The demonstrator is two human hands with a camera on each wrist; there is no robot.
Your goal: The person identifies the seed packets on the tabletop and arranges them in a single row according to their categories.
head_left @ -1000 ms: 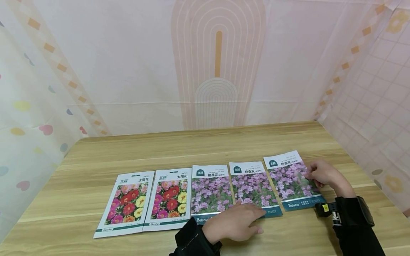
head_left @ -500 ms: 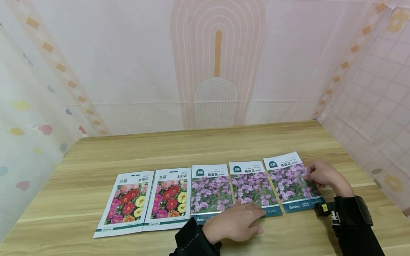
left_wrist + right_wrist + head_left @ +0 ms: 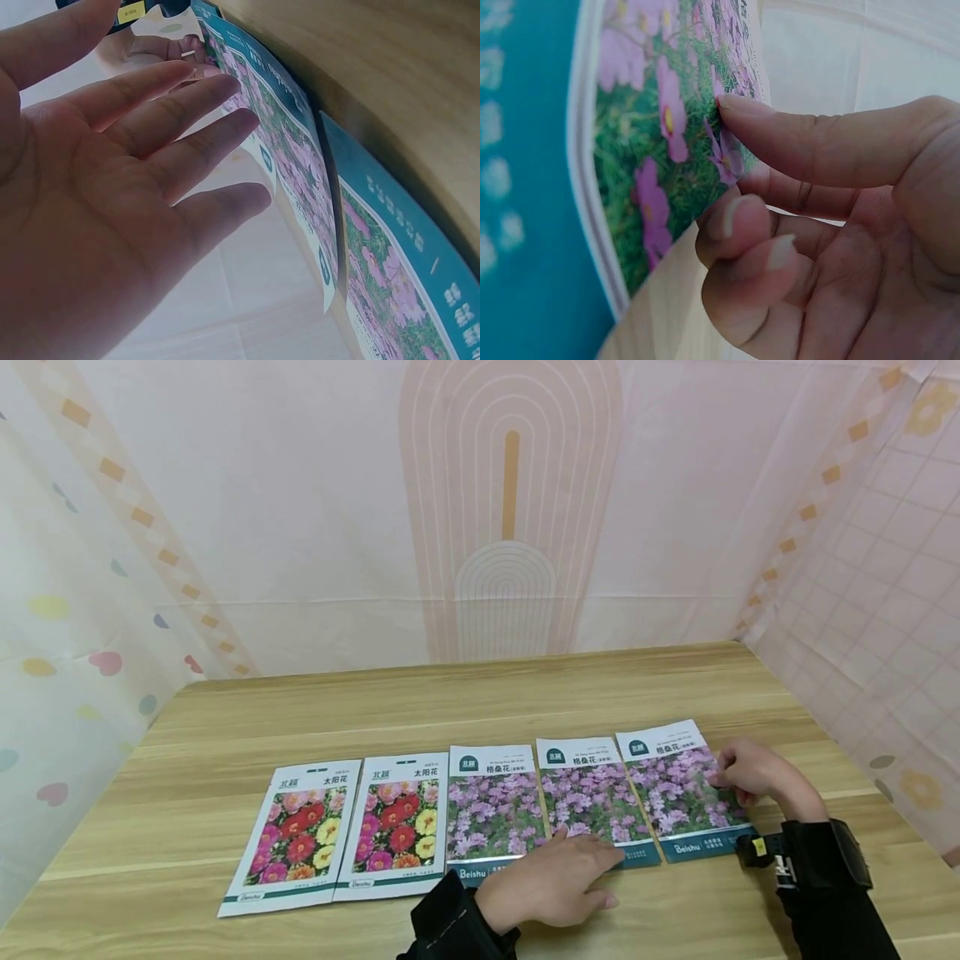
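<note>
My right hand point(image 3: 761, 777) pinches the right edge of the rightmost seed packet point(image 3: 686, 793), which shows purple flowers above a teal band. In the right wrist view the thumb point(image 3: 802, 142) lies on the packet's face, with the other fingers curled at its edge. My left hand point(image 3: 551, 878) rests with straight fingers over the lower part of the middle purple-flower packet point(image 3: 588, 793). It also overlaps the bottom corner of another purple-flower packet point(image 3: 495, 814). The left wrist view shows the left palm point(image 3: 90, 202) with fingers extended.
Two seed packets with red, yellow and pink flowers, a far left one point(image 3: 296, 839) and its neighbour point(image 3: 397, 827), complete the row on the wooden table point(image 3: 420, 710). Patterned cloth point(image 3: 330, 510) hangs behind the table and along both sides.
The rightmost packet has slid slightly toward the person and left, closer to its neighbour, with the right hand at its edge. The left hand has stayed in place.
</note>
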